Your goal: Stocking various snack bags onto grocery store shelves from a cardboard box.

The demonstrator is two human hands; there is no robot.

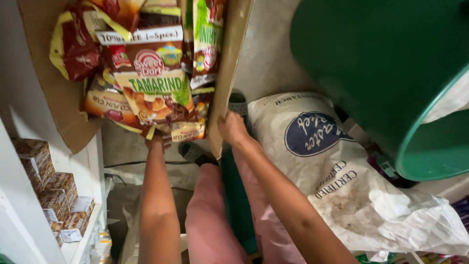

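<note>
A cardboard box (pixel 56 93) with open flaps sits at the top left, stuffed with brown, red and yellow candy packets (pixel 151 83). My left hand (pixel 157 142) reaches under the lowest packets at the box's near edge, its fingers mostly hidden by them. My right hand (pixel 231 128) grips the box's right cardboard flap (pixel 228 63) near its lower corner. Both forearms stretch up from the bottom of the view over my pink-clad legs (pixel 210 220).
A large white sack (pixel 342 181) with a blue oval mark lies at right. A big green plastic tub (pixel 391 73) fills the upper right. White shelves (pixel 83 244) at left hold small brown patterned boxes (pixel 49 190). Grey sandals (pixel 195 152) rest on the concrete floor.
</note>
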